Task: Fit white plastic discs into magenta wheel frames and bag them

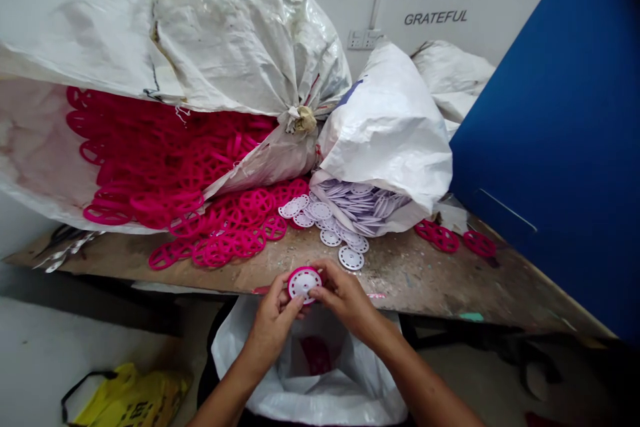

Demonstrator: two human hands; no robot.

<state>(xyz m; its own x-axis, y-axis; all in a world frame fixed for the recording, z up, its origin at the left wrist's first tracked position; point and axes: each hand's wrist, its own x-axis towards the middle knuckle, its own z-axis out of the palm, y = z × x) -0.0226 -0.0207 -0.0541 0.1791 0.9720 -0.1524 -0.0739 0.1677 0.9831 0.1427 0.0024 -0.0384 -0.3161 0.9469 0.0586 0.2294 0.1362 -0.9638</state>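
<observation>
Above the table's front edge, my left hand (274,312) and my right hand (345,292) both grip one round plastic wheel. It is a white slotted disc (306,279) set against a pink wheel ring (290,288), whose rim shows around it. My thumbs rest on the white face; some fingers are hidden behind. Beneath my hands an open white sack (273,397) has something dark pink inside. On the table just beyond lie loose white discs (351,258) and a heap of pink spoked wheels (220,240).
A large open sack (240,27) full of pink wheels fills the left of the table (395,287). Beside it a white sack (390,127) spills white discs. Several pink wheels (445,239) lie at right, near a blue panel (560,147). A yellow bag (135,393) sits on the floor.
</observation>
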